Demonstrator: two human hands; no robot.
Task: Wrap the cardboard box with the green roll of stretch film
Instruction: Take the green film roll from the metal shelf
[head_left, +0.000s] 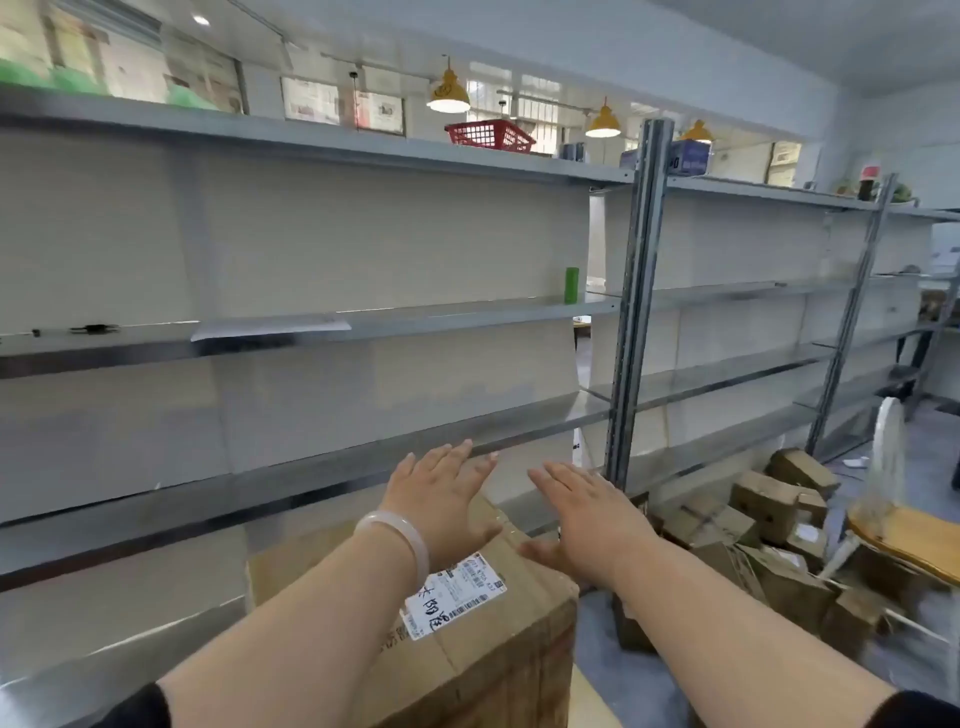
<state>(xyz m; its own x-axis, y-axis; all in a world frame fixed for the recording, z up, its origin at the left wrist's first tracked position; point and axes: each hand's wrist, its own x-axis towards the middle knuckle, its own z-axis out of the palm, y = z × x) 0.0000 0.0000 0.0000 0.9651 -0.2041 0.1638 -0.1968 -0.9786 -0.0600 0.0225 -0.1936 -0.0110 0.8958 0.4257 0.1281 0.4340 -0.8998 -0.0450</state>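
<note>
- The cardboard box (483, 639) stands low in front of the person, just before a long run of grey metal shelving (363, 322); its top faces the camera.
- A white shipping label (457, 592) with a barcode and handwritten black characters lies on the box top, partly covered by the left wrist.
- The left hand (441, 493) is spread flat, palm down, fingers extended and slightly apart, over the far left part of the box top; it grasps nothing. Whether the palm presses on the cardboard or floats just above it cannot be told.
- A pale translucent bangle (400, 535) circles the left wrist.
- The right hand (582, 514) is likewise flat and spread, holding nothing, over the far right corner of the box, its thumb near the box's edge.
- The green roll of stretch film (571, 285) stands upright on a middle shelf, well apart from both hands and above the box.
- A sheet of white paper (270, 327) lies on that same shelf, to the left of the roll.
- A red plastic basket (488, 135) sits on the top shelf.
- Small cardboard parcels (753, 540) lie heaped on the floor to the right of the box.
</note>
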